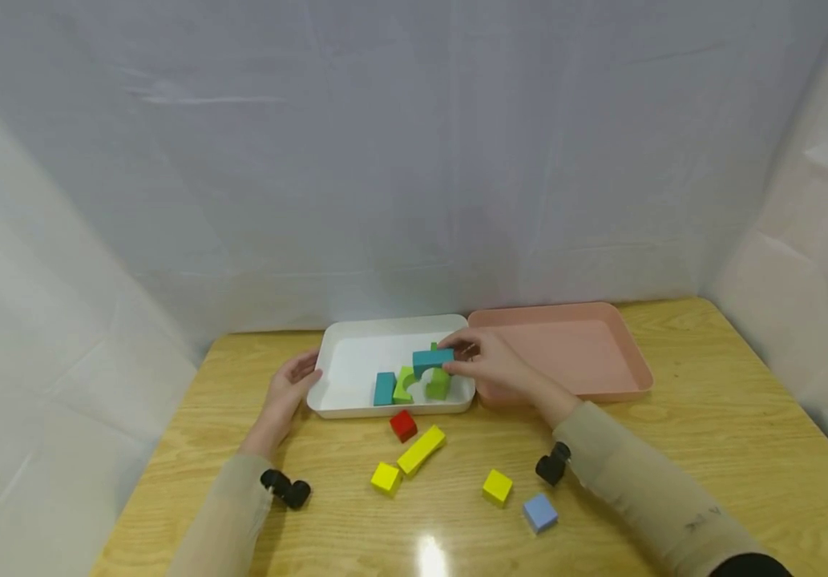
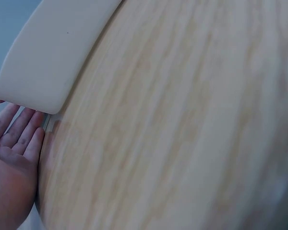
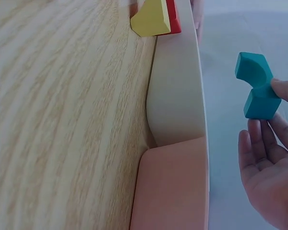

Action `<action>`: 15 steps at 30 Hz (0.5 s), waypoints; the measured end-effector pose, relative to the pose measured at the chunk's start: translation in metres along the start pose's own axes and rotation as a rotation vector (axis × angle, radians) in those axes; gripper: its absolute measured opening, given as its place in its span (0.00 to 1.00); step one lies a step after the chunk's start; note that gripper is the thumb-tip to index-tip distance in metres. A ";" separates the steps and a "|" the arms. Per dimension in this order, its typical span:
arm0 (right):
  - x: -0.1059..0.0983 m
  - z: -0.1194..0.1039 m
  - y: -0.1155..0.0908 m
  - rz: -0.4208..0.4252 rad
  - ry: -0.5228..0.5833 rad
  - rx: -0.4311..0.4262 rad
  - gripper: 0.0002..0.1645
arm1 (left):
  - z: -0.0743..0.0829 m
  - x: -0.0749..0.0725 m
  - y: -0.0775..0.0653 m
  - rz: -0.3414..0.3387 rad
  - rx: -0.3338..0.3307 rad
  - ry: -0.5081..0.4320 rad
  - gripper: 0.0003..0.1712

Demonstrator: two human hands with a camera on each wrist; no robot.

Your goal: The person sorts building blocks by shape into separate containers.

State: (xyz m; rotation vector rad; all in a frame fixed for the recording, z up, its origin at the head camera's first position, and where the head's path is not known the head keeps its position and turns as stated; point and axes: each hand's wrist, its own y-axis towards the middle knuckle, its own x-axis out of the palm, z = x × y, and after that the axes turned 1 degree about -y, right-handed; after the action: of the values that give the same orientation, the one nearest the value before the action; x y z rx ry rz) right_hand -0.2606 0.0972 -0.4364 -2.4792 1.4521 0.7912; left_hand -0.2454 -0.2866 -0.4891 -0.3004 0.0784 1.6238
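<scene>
While left hand [image 1: 287, 394] touches white tray [image 1: 350, 362], right hand [image 1: 491, 365] pinches 1 block [image 1: 431, 362] (teal).

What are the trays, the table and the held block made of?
White tray and pink tray: probably plastic, smooth, with thin walls and rounded corners. Table: glossy wood or wood-look laminate, showing grain and a reflection. Held block: painted wood or plastic; even teal, no grain visible.
</scene>
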 end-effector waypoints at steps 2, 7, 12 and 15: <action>0.000 0.001 0.002 0.004 0.005 0.004 0.18 | 0.000 0.000 0.000 0.000 0.001 -0.003 0.33; 0.000 0.002 0.008 0.013 0.023 0.024 0.18 | 0.000 0.000 0.001 0.002 0.010 -0.001 0.33; 0.000 0.005 0.015 0.027 0.015 0.040 0.19 | 0.000 0.001 0.001 0.007 0.005 -0.002 0.33; 0.001 0.005 0.018 0.032 0.003 0.071 0.20 | -0.001 0.001 0.002 0.004 0.002 -0.007 0.33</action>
State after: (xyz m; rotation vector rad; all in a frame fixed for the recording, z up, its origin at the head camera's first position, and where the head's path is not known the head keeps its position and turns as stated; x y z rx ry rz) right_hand -0.2773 0.0893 -0.4384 -2.4120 1.4979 0.7287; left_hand -0.2471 -0.2859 -0.4904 -0.2937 0.0753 1.6289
